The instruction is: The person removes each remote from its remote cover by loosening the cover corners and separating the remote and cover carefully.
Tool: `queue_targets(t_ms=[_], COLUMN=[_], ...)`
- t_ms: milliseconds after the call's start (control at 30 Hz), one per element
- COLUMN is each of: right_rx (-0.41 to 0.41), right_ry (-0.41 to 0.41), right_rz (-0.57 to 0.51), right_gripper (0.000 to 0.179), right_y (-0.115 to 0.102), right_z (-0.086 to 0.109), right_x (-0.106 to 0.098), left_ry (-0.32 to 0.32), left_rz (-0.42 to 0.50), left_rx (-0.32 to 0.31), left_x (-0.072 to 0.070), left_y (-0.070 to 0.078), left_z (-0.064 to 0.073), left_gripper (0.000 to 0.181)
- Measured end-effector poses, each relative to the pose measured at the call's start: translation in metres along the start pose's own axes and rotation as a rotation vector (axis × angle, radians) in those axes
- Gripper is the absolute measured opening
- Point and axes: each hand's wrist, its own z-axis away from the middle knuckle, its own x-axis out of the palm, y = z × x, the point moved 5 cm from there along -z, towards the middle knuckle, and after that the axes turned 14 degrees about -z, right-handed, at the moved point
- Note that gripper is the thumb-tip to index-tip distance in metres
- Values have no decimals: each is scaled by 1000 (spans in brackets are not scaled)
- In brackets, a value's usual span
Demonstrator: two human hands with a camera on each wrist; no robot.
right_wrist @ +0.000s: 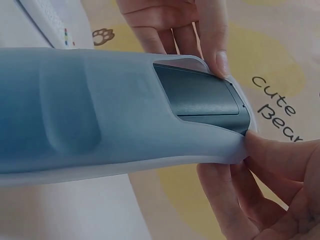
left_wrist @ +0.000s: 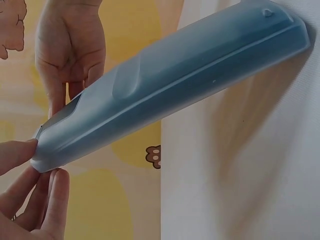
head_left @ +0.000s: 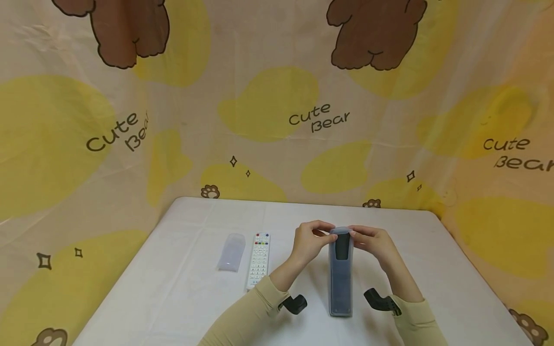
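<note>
A dark remote control (right_wrist: 202, 92) sits inside a translucent bluish silicone cover (head_left: 340, 288), its back showing through the cover's cut-out near the upper end. My left hand (head_left: 309, 242) pinches that upper end from the left, thumb on the near face. From the opposite side, my right hand (head_left: 375, 242) pinches the same end between thumb and fingers. The cover stands tilted, its lower end at the table in the left wrist view. Most of the remote is hidden by the cover.
A white remote control (head_left: 258, 262) with many buttons lies left of my left forearm on the white table (head_left: 151, 293). Beside it lies a clear, faintly purple cover (head_left: 232, 252). Patterned yellow and beige cloth (head_left: 268, 105) hangs around the table's back and sides.
</note>
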Motion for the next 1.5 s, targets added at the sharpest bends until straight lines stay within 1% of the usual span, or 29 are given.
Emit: queue_targets(t_ms=[467, 733, 867, 1033, 1167, 1267, 1500], right_rx=[38, 45, 45, 45, 39, 31, 12], right_ry=[-21, -37, -44, -50, -45, -43, -60], right_rz=[-55, -91, -99, -105, -110, -109, -138], right_gripper=[48, 49, 50, 49, 49, 49, 50], right_y=[4, 7, 8, 8, 8, 8, 10], right_z=[-1, -1, -1, -1, -1, -1, -2], right_x=[-2, -2, -2, 0, 0, 1, 2], left_ry=[-6, -36, -37, -14, 23, 47, 79], left_rz=[3, -2, -6, -37, -61, -61, -52], left_rx=[33, 53, 58, 76, 102, 113, 105], left_x=[2, 0, 0, -1, -1, 0, 1], left_y=[2, 0, -1, 0, 2, 1, -3], left_z=[-2, -4, -6, -5, -5, -5, -5], left_gripper=[19, 17, 17, 16, 14, 14, 13])
